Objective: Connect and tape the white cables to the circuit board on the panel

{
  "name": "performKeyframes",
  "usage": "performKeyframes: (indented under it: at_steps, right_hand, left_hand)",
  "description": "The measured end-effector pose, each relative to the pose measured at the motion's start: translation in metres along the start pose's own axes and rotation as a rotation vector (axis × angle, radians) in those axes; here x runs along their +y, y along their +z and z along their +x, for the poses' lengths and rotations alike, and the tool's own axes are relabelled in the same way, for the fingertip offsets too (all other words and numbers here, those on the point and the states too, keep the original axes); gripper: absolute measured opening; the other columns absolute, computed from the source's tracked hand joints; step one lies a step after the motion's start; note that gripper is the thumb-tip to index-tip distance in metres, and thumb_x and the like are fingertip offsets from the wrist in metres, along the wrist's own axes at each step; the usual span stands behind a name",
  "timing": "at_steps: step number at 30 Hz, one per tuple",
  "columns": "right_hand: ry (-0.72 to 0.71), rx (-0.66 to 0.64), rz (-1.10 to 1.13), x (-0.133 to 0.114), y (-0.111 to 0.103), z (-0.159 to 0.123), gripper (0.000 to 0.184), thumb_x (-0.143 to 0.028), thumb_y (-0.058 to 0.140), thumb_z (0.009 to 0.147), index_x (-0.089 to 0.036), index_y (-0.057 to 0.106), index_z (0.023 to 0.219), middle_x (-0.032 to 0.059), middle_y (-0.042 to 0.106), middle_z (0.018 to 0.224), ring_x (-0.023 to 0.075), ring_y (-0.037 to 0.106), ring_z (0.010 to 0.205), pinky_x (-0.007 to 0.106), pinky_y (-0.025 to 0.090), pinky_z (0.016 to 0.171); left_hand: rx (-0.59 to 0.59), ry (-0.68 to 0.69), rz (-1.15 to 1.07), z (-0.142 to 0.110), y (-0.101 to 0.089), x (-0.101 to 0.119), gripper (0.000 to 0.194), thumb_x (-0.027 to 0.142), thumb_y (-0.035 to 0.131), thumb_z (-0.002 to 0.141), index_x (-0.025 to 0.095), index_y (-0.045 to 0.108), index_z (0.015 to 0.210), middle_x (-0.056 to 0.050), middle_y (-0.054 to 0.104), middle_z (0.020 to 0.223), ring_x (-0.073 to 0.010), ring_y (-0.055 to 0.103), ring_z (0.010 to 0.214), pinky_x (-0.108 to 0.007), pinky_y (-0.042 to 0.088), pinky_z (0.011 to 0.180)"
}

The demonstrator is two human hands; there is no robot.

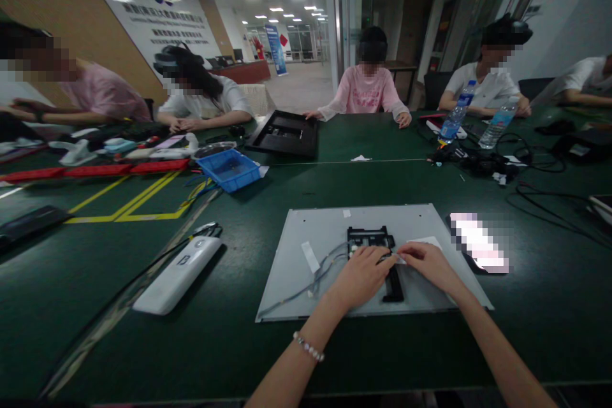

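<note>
A flat grey panel (306,236) lies on the green table in front of me. On its middle sits a black plastic bracket (394,287), partly covered by my hands. My left hand (366,274) lies over the bracket, fingers stretched out to the right, their tips beside a small piece of white tape (400,260). With thumb and forefinger closed, my right hand (430,264) pinches that tape at the bracket's right side. Thin grey cables (306,292) run from the bracket to the panel's lower left corner. A white strip (310,257) is stuck left of the bracket.
A phone with a lit screen (478,242) lies right of the panel. Left are a white power bank (179,274) with a cable and a blue tray (232,171). Beyond stand a black frame (287,134) and two bottles (498,122). Several people sit around the table.
</note>
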State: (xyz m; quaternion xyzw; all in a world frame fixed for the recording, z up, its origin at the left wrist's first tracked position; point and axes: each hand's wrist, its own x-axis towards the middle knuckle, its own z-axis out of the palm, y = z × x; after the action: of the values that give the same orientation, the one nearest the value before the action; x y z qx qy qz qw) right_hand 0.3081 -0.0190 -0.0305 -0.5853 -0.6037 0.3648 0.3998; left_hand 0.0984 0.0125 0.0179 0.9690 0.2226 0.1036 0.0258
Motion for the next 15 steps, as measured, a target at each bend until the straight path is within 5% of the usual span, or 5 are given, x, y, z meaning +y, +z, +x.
performKeyframes:
  at_steps: [15]
  right_hand:
    - [-0.038,-0.015,-0.079,-0.0071,0.0071,-0.0021,0.018,-0.028,0.053,0.078,-0.022,0.068,0.086,0.0022,0.070,0.084,0.0192,0.065,0.079,0.032,0.050,0.076]
  left_hand:
    - [-0.002,0.001,-0.026,0.0009,-0.0032,-0.0013,0.028,0.020,0.040,0.092,0.021,0.050,0.118,-0.007,0.052,0.117,-0.0205,0.049,0.107,-0.037,0.038,0.091]
